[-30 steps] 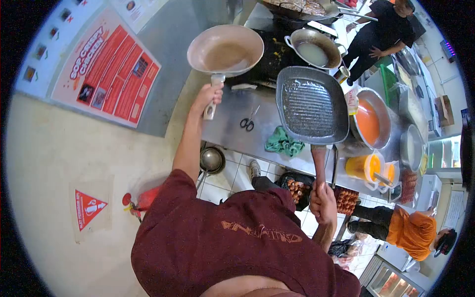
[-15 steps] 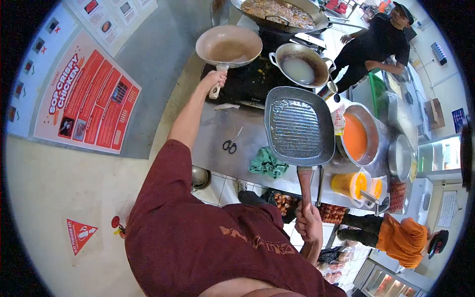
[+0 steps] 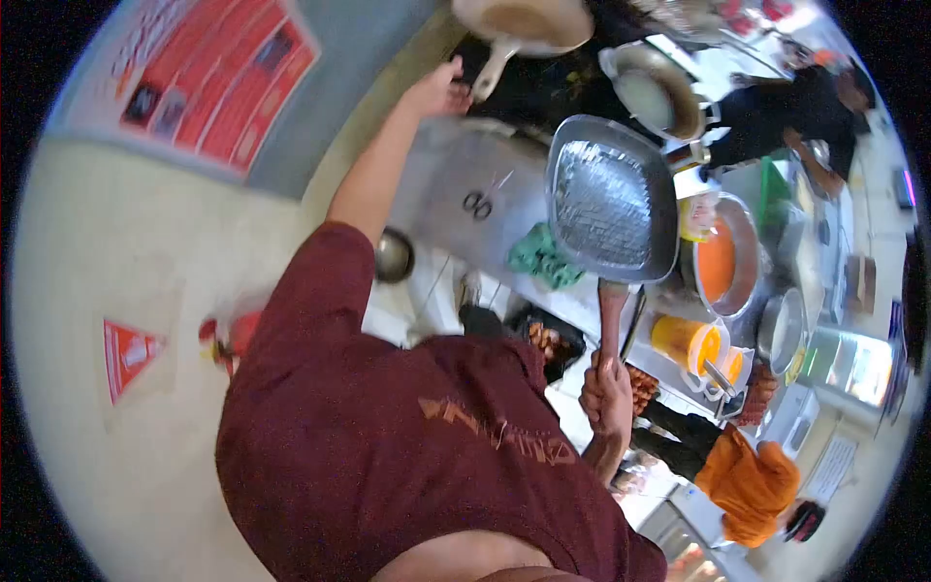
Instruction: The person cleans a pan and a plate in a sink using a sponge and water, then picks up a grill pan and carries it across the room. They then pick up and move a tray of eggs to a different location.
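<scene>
Right hand (image 3: 606,394) closed round grill pan's (image 3: 613,204) handle; left hand (image 3: 438,94) open, holding nothing, light pan (image 3: 529,24) near, at its two o'clock.

Metal counter (image 3: 441,179) with scissors (image 3: 477,205), green cloth (image 3: 543,256).

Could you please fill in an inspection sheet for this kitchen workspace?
Surface: steel counter, partly covered; cleanliness too blurred to judge
Pans: square grill pan held above the counter; round pan at the stove, cut off by the view's edge
Clutter: scissors and crumpled green cloth on the counter
Hands: right hand grips the grill pan's handle; left hand open beside the round pan's handle, contact unclear
Cables: nothing seen
Surroundings: person in orange, person in black, wall poster
</scene>
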Demonstrator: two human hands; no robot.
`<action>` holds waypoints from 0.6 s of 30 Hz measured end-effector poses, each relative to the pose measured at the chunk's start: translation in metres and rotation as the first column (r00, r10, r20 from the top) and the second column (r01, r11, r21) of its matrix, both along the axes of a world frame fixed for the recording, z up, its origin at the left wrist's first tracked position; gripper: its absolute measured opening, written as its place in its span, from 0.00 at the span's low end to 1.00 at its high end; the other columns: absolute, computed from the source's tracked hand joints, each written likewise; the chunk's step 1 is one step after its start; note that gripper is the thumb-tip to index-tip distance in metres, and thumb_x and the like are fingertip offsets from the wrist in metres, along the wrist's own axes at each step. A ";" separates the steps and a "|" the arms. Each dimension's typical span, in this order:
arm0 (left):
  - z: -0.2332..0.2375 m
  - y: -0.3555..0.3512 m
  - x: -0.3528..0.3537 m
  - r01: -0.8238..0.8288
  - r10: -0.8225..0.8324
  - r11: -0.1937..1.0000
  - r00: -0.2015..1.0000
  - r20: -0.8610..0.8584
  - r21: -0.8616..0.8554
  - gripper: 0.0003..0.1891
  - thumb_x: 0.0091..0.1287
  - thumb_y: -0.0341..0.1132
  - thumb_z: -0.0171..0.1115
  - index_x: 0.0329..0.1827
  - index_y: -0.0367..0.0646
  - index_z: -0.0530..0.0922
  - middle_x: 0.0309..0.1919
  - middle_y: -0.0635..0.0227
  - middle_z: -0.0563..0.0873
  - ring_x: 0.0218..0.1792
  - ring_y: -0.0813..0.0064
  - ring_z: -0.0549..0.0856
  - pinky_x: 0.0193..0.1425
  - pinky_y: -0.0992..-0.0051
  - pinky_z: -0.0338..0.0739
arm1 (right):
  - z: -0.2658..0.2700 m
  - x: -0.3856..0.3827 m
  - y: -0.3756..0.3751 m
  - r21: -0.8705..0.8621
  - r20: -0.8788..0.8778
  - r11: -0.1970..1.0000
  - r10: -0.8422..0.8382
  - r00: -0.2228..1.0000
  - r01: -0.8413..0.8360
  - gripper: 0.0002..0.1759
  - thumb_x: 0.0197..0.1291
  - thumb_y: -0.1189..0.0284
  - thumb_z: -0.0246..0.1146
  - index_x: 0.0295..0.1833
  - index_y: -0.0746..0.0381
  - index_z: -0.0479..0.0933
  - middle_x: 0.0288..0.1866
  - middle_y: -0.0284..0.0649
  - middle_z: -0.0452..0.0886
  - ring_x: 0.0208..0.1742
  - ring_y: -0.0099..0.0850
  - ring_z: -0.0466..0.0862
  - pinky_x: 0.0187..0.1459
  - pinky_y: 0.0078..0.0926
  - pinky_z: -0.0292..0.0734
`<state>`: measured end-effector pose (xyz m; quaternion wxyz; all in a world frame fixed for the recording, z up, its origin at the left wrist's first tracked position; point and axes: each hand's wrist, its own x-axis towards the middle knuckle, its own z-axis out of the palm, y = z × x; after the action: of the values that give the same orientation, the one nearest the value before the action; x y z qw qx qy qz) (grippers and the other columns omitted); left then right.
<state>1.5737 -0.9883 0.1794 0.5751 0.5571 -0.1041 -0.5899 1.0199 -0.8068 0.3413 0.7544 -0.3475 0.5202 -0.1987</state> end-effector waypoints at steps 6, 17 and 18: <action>-0.039 0.233 -0.148 -0.515 0.558 0.827 0.700 0.445 -0.227 0.15 0.74 0.45 0.56 0.49 0.41 0.72 0.26 0.69 0.79 0.23 0.76 0.82 0.25 0.73 0.75 | -0.027 -0.022 0.008 0.050 0.017 0.964 0.260 0.965 -0.260 0.17 0.70 0.61 0.60 0.53 0.61 0.67 0.21 0.25 0.64 0.13 0.13 0.61 0.11 0.13 0.53; -0.299 0.687 -0.353 -0.282 -0.110 0.577 0.903 0.415 0.767 0.21 0.66 0.51 0.59 0.46 0.40 0.78 0.42 0.46 0.86 0.49 0.47 0.85 0.53 0.57 0.77 | -0.110 0.025 0.106 0.429 -0.203 0.635 0.761 0.616 -0.642 0.12 0.62 0.68 0.64 0.45 0.63 0.73 0.24 0.29 0.70 0.18 0.18 0.66 0.17 0.21 0.60; -0.305 0.702 -0.355 -0.293 -0.079 0.538 0.916 0.394 0.790 0.21 0.66 0.51 0.59 0.46 0.40 0.78 0.43 0.46 0.86 0.49 0.47 0.85 0.54 0.57 0.77 | -0.133 0.034 0.121 0.477 -0.128 0.602 0.769 0.627 -0.641 0.12 0.63 0.66 0.65 0.44 0.62 0.73 0.24 0.28 0.70 0.17 0.17 0.66 0.17 0.20 0.59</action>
<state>1.2192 -0.2865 -0.1253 0.2429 0.8720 0.1146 -0.4092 1.0537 -0.6860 0.2083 0.7276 -0.3978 0.4802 0.2861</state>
